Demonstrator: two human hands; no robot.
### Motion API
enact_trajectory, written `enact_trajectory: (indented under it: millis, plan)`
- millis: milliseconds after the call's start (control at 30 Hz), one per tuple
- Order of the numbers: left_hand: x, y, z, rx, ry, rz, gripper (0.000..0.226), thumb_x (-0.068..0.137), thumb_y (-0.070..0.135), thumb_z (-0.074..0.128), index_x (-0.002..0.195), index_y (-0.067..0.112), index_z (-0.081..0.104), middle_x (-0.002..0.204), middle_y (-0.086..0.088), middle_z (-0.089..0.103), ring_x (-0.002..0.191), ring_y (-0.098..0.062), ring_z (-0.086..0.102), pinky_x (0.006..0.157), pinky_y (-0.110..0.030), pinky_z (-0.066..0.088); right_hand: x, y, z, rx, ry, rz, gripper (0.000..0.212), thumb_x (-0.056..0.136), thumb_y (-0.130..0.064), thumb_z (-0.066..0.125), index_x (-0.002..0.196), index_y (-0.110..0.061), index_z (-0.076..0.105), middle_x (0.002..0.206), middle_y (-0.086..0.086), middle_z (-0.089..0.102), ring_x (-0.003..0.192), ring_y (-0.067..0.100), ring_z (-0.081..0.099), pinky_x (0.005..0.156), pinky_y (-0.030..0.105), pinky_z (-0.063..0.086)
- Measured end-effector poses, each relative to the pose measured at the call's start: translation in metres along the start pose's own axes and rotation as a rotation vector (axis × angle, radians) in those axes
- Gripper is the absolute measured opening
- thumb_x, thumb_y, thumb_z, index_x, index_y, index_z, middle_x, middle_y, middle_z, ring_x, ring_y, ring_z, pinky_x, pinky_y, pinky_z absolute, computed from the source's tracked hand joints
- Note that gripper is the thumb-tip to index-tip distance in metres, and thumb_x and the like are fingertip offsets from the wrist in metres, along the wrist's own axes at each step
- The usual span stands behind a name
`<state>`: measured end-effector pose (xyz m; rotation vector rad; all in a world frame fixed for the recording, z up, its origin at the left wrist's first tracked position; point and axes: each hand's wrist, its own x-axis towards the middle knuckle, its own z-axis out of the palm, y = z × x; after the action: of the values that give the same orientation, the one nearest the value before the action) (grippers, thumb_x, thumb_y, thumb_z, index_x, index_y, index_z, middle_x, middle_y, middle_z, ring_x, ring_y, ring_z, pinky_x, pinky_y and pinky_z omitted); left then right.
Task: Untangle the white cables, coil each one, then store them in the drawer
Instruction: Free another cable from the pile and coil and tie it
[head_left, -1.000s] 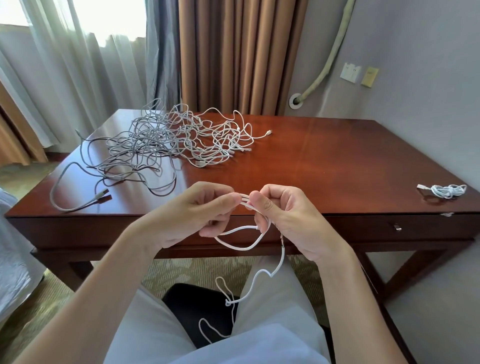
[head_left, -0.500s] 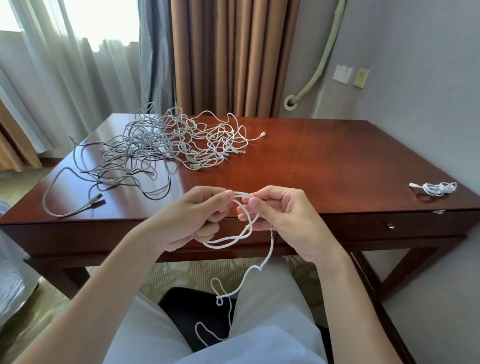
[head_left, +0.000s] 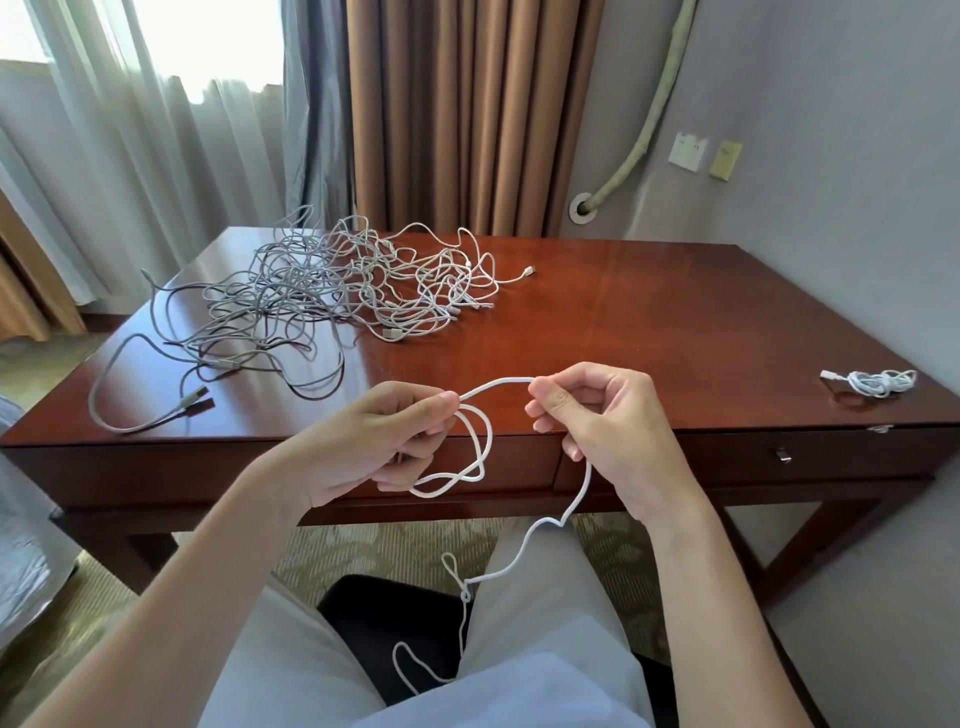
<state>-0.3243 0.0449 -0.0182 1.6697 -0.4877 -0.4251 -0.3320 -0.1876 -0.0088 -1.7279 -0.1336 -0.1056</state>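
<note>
I hold one white cable (head_left: 497, 384) in front of the desk's near edge. My left hand (head_left: 374, 441) pinches a couple of small loops of it, which hang down below the fingers. My right hand (head_left: 602, 421) pinches the same cable a short span to the right. The cable's loose tail (head_left: 524, 545) drops from my right hand across my lap. A big tangle of white and grey cables (head_left: 332, 291) lies on the desk's far left. One coiled white cable (head_left: 878, 383) sits at the desk's right edge. The drawer front (head_left: 789, 457) below it is closed.
The wooden desk (head_left: 649, 332) stands against a grey wall on the right, with curtains behind it. A grey cable end with a plug (head_left: 195, 397) reaches the desk's front left. My legs and a dark chair seat (head_left: 389, 618) are below the desk edge.
My hands have moved apart, drawing a short span of cable taut between them. The loops under my left hand have grown larger.
</note>
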Motion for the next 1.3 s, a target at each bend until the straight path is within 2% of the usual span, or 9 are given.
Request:
enact_trajectory:
  millis: [133, 267, 433, 567, 667, 733, 833, 1033, 1300]
  plan:
    - [0.002, -0.001, 0.002, -0.093, 0.017, 0.02, 0.043, 0.104, 0.037, 0.045, 0.067, 0.017, 0.035, 0.061, 0.005, 0.02, 0.044, -0.011, 0.015, 0.045, -0.023, 0.015, 0.001, 0.001, 0.0, 0.01, -0.082, 0.027, 0.016, 0.095, -0.02, 0.07, 0.096, -0.005, 0.074, 0.085, 0.009, 0.078, 0.079, 0.016, 0.073, 0.065, 0.024, 0.057]
    - [0.006, 0.003, 0.005, -0.124, 0.008, 0.049, 0.037, 0.098, 0.037, 0.046, 0.069, 0.016, 0.037, 0.061, 0.005, 0.02, 0.044, -0.01, 0.015, 0.045, -0.026, 0.012, -0.002, -0.001, 0.006, 0.059, -0.427, 0.104, 0.045, 0.09, -0.043, 0.06, 0.115, -0.006, 0.07, 0.104, 0.009, 0.078, 0.1, 0.021, 0.073, 0.088, 0.03, 0.059]
    - [0.01, 0.001, 0.007, -0.191, -0.012, 0.065, 0.037, 0.098, 0.036, 0.048, 0.067, 0.015, 0.046, 0.058, 0.005, 0.019, 0.042, -0.009, 0.015, 0.042, -0.02, 0.019, -0.002, 0.004, 0.018, 0.08, -0.462, 0.056, 0.035, 0.093, -0.044, 0.057, 0.086, -0.012, 0.066, 0.08, 0.001, 0.072, 0.069, 0.015, 0.056, 0.064, 0.022, 0.043]
    - [0.006, -0.001, -0.003, -0.165, -0.047, 0.1, 0.04, 0.097, 0.043, 0.061, 0.066, 0.019, 0.056, 0.055, 0.008, 0.022, 0.041, -0.007, 0.018, 0.042, -0.018, 0.02, -0.003, 0.009, 0.017, 0.219, -0.484, 0.036, 0.034, 0.096, -0.039, 0.054, 0.079, -0.012, 0.064, 0.079, -0.003, 0.067, 0.089, 0.03, 0.056, 0.055, 0.017, 0.036]
    - [0.004, 0.0, -0.006, -0.161, -0.098, 0.106, 0.038, 0.093, 0.045, 0.06, 0.069, 0.017, 0.052, 0.056, 0.008, 0.022, 0.042, -0.007, 0.02, 0.043, -0.016, 0.024, -0.006, 0.006, 0.019, 0.412, -0.529, 0.129, 0.035, 0.103, -0.029, 0.051, 0.072, -0.014, 0.054, 0.069, 0.0, 0.054, 0.083, 0.018, 0.069, 0.042, 0.016, 0.024]
    - [0.003, 0.0, -0.007, -0.172, -0.104, 0.108, 0.041, 0.095, 0.043, 0.059, 0.072, 0.011, 0.048, 0.057, 0.006, 0.019, 0.044, -0.008, 0.02, 0.045, -0.017, 0.026, -0.005, 0.002, 0.024, 0.403, -0.507, 0.196, 0.039, 0.106, -0.024, 0.047, 0.068, -0.017, 0.046, 0.064, -0.003, 0.038, 0.06, 0.01, 0.049, 0.043, 0.019, 0.019]
    - [0.003, 0.0, -0.008, -0.184, -0.08, 0.126, 0.044, 0.093, 0.043, 0.063, 0.072, 0.008, 0.048, 0.057, 0.006, 0.021, 0.044, -0.009, 0.023, 0.046, -0.018, 0.029, -0.002, 0.002, 0.033, 0.269, -0.459, 0.176, 0.04, 0.108, -0.018, 0.038, 0.067, -0.018, 0.036, 0.062, -0.005, 0.023, 0.055, 0.011, 0.022, 0.051, 0.026, 0.015]
    - [-0.002, 0.009, -0.004, 0.016, -0.015, 0.076, 0.04, 0.1, 0.032, 0.053, 0.071, 0.004, 0.05, 0.052, 0.002, 0.022, 0.042, -0.013, 0.018, 0.042, -0.018, 0.024, -0.004, 0.006, 0.032, 0.175, -0.457, 0.097, 0.04, 0.108, -0.017, 0.038, 0.069, -0.017, 0.039, 0.059, -0.004, 0.024, 0.054, 0.01, 0.025, 0.05, 0.017, 0.025]
    - [0.006, 0.026, 0.004, 0.251, -0.04, 0.089, 0.041, 0.1, 0.031, 0.047, 0.074, 0.0, 0.048, 0.059, -0.007, 0.032, 0.049, -0.015, 0.025, 0.044, -0.022, 0.024, -0.003, 0.002, 0.025, 0.159, -0.505, 0.027, 0.035, 0.096, -0.039, 0.053, 0.072, -0.015, 0.048, 0.061, -0.003, 0.027, 0.061, 0.017, 0.019, 0.059, 0.03, 0.018]
